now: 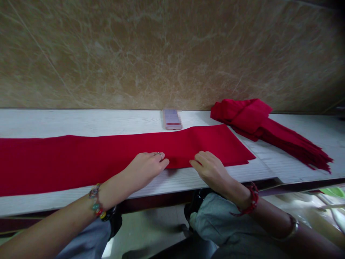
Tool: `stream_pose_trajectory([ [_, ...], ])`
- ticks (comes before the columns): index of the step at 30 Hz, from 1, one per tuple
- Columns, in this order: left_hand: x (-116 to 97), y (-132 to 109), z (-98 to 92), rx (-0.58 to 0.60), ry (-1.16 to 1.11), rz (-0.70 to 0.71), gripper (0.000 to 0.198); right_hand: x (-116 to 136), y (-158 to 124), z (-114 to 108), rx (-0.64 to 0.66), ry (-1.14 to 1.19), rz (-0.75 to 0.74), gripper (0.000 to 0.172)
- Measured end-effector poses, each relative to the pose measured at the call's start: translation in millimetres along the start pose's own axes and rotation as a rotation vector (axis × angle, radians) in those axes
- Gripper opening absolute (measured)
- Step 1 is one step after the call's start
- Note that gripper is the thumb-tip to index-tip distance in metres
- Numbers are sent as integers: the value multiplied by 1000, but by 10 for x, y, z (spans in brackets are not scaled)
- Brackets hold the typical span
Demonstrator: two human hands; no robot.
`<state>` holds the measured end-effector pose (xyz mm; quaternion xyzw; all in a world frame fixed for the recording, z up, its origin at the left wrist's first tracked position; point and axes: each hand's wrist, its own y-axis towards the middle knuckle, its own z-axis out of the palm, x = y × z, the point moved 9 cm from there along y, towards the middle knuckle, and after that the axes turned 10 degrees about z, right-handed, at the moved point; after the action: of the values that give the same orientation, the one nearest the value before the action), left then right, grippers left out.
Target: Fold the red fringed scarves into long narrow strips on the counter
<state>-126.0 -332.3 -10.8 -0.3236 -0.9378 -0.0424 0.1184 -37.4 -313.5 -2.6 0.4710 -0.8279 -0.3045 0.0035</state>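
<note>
A long strip of red cloth lies flat across the white table, running out of view at the left and ending in a slanted edge at the right. My left hand rests at its near edge, fingers curled and pressed onto the fabric, a ring on one finger. Just to the right, my right hand pinches the same near edge, its fingers bent under. Between the two hands the edge looks slightly lifted, with a shadow beneath. Both sets of fingertips are partly hidden.
A phone lies behind the cloth, near the marbled wall. At the right rests a folded pile of red cloth with layered ends. The white table's front edge runs below my wrists. Something green shows lower right.
</note>
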Motion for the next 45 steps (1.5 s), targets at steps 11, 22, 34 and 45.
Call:
stream_pose_trajectory([
  [11, 14, -394, 140, 122, 56, -76, 26, 60, -94, 81, 101, -67, -263, 26],
  [22, 321, -1263, 194, 179, 76, -397, 22, 1064, 305, -15, -98, 159, -367, 27],
  [34, 401, -1606, 230, 73, 121, -433, 14, 1553, 691, 11, -71, 187, -382, 18],
  [45, 675, -1957, 257, 170, 111, -526, 21, 1466, 728, 24, -33, 280, -319, 13],
])
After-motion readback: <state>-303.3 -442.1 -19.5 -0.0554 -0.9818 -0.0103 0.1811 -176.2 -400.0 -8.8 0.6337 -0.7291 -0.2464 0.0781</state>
